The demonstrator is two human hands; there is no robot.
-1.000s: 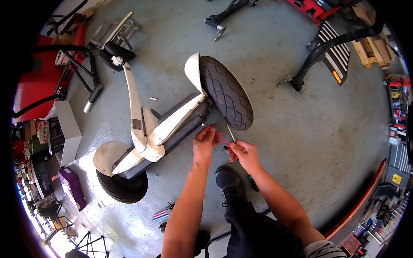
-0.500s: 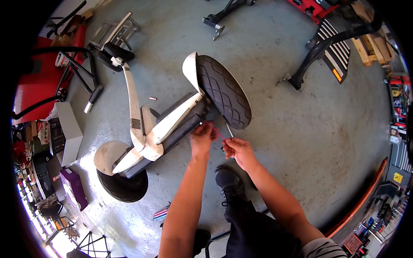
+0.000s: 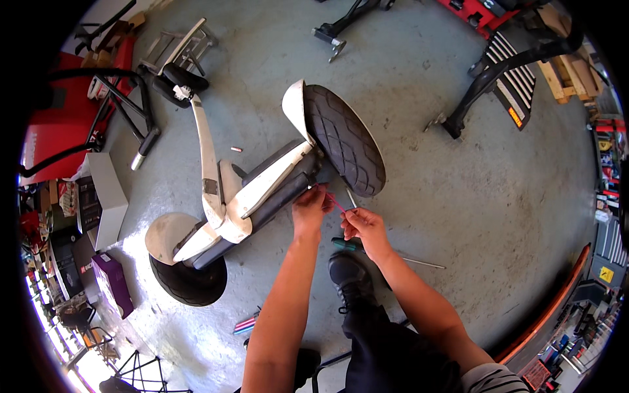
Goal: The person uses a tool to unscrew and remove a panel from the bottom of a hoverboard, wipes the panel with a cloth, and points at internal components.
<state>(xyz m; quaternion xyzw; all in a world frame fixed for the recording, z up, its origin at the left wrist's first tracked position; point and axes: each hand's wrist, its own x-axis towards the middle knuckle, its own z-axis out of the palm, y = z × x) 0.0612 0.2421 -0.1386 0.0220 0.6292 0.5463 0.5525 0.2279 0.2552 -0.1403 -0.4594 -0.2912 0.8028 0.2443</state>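
White self-balancing scooter (image 3: pixel 237 221) sits on the floor left of the left grip, body running lower-left to upper-right, steering bar pointing up-left. Left hand (image 3: pixel 312 204) has a pinch on a pinkish-red wire (image 3: pixel 334 201), long axis slanting down-right between the grips; far end's hidden. Right hand (image 3: pixel 364 226) pinches its lower end. What's new: a green-handled screwdriver (image 3: pixel 346 243), looks like, now shows below the right grip, shaft newly visible past the forearm. So it's loose, both hands on the wire.

White 2-wheeled scooter (image 3: pixel 272 181) on grey floor (image 3: pixel 485 203)
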